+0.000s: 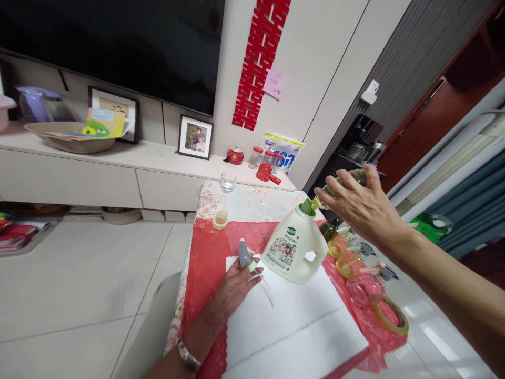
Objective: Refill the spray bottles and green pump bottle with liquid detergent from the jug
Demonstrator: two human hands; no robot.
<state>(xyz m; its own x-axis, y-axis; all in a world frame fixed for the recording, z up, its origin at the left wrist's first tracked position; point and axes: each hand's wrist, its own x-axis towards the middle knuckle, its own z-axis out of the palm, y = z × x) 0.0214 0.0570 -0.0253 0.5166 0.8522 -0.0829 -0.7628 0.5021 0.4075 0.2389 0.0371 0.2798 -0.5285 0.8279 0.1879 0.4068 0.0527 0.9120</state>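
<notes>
My left hand [231,292] is closed around a grey and pale-green spray head [245,255], whose thin dip tube trails over the white sheet. My right hand [353,202] grips a clear greenish bottle [352,178], mostly hidden by my fingers. That bottle is tipped, its neck at the green pouring spout [305,207] of a pale-green detergent jug [282,250]. The jug stands upright on the white sheet [300,326]. Left of it, a pale-yellow cap [220,220] lies on the table. Whether liquid flows from the bottle I cannot tell.
Several coloured spray bottles [361,289] and a tape roll [390,315] line the right side of the red plastic cover [205,279]. A clear glass cup [228,183] stands at the back edge. Behind are a red ladle-like scoop [264,172] and red-lidded jars [256,158].
</notes>
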